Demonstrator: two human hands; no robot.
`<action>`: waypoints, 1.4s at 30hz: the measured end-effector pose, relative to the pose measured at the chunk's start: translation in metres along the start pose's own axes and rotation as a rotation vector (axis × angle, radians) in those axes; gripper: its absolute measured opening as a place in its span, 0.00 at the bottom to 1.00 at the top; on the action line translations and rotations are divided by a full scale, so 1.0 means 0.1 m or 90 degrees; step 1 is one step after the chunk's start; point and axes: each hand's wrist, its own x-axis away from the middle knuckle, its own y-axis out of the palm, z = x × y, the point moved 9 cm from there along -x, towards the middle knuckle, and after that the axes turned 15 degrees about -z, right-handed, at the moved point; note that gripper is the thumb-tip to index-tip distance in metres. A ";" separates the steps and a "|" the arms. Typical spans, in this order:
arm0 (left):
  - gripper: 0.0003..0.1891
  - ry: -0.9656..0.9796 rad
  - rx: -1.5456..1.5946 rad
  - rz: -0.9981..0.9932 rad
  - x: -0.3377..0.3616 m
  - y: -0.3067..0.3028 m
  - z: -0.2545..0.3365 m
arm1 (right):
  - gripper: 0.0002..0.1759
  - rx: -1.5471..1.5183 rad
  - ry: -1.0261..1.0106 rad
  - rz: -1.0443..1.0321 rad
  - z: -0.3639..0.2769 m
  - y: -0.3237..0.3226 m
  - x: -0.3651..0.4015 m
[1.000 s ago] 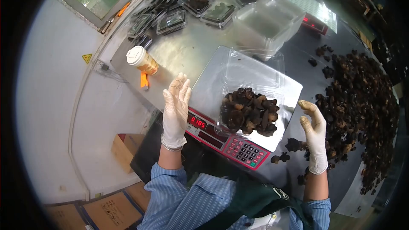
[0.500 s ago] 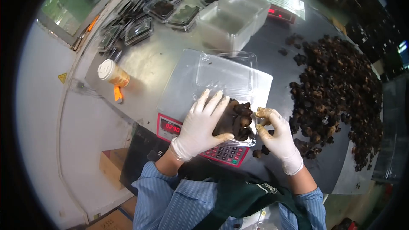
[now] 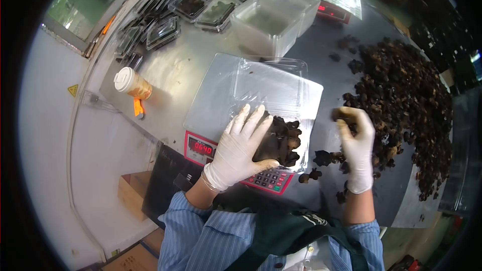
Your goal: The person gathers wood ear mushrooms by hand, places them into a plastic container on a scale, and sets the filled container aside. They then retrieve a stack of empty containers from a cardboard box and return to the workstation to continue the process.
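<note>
My left hand point(image 3: 238, 145), in a white glove, lies with fingers spread over the left side of a clear plastic box point(image 3: 304, 163). Dark wood ear mushrooms point(image 3: 287, 138) fill that box, partly hidden under the palm. The box rests on the metal plate of a red digital scale point(image 3: 201, 148) with lit digits; its hinged clear lid point(image 3: 266, 83) lies folded back, away from me. My right hand point(image 3: 359, 145), gloved too, is to the right of the box, thumb and fingers pinching a dark piece of wood ear mushroom point(image 3: 338, 114). Several loose pieces point(image 3: 322, 158) lie below it on the table.
A large heap of wood ear mushrooms point(image 3: 406, 105) covers the right side of the metal table. Stacked translucent tubs point(image 3: 268, 27) and filled clear boxes point(image 3: 188, 7) stand at the back. A lidded paper cup point(image 3: 133, 83) is at left; a second scale point(image 3: 334, 12) sits behind.
My right hand has moved right, from the box's edge toward the heap, and now pinches a mushroom piece. My left hand stays on the box. The scale's digits have changed.
</note>
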 end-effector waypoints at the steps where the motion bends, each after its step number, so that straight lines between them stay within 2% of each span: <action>1: 0.48 0.002 0.013 0.005 0.00 -0.02 0.00 | 0.15 0.178 -0.012 0.055 0.09 -0.18 0.06; 3: 0.49 0.040 0.118 0.065 0.05 -0.11 -0.04 | 0.16 0.310 0.009 0.068 0.26 -0.33 0.15; 5: 0.49 0.101 0.281 0.175 0.18 -0.24 -0.17 | 0.15 0.200 0.026 0.072 0.46 -0.39 0.23; 6: 0.45 0.091 0.322 0.213 0.27 -0.31 -0.28 | 0.15 0.133 0.038 0.060 0.45 -0.37 0.23; 7: 0.34 0.068 0.326 0.262 0.38 -0.41 -0.36 | 0.14 0.081 0.049 0.026 0.42 -0.30 0.23; 9: 0.27 0.022 0.360 0.374 0.60 -0.35 -0.73 | 0.14 -0.022 0.072 -0.041 0.30 -0.10 0.20; 11: 0.22 -0.027 0.530 0.461 0.79 -0.36 -0.96 | 0.12 0.055 -0.064 -0.092 -0.14 0.13 0.16; 13: 0.22 -0.072 0.540 0.507 0.99 -0.42 -1.04 | 0.14 0.144 -0.186 -0.169 -0.53 0.40 0.16; 15: 0.25 -0.111 0.538 0.543 1.17 -0.43 -1.12 | 0.17 0.177 -0.233 -0.191 -0.74 0.59 0.17; 16: 0.26 -0.124 0.528 0.558 1.23 -0.43 -1.14 | 0.22 0.204 -0.274 -0.193 -0.81 0.65 0.17; 20: 0.27 -0.137 0.527 0.578 1.33 -0.44 -1.14 | 0.26 0.246 -0.232 -0.231 -0.86 0.79 0.14; 23: 0.27 -0.139 0.518 0.560 1.28 -0.41 -1.10 | 0.24 0.263 -0.271 -0.217 -0.87 0.90 0.18; 24: 0.27 -0.136 0.523 0.556 1.26 -0.39 -1.09 | 0.21 0.228 -0.256 -0.225 -0.84 0.90 0.17; 30: 0.27 -0.115 0.546 0.521 1.13 -0.33 -1.00 | 0.16 0.033 -0.221 -0.175 -0.72 0.72 0.17; 32: 0.26 -0.115 0.545 0.510 1.10 -0.31 -0.98 | 0.16 -0.014 -0.183 -0.115 -0.60 0.55 0.16; 35: 0.24 -0.115 0.554 0.505 1.11 -0.28 -1.01 | 0.16 -0.108 -0.059 -0.017 -0.17 0.22 0.18; 38: 0.22 -0.105 0.581 0.510 1.16 -0.25 -1.06 | 0.15 -0.069 0.079 0.060 0.31 -0.14 0.31; 40: 0.21 -0.109 0.587 0.523 1.17 -0.26 -1.08 | 0.15 0.017 0.096 0.098 0.60 -0.30 0.44; 42: 0.21 -0.106 0.586 0.535 1.19 -0.27 -1.09 | 0.14 -0.030 0.156 0.098 1.02 -0.38 0.62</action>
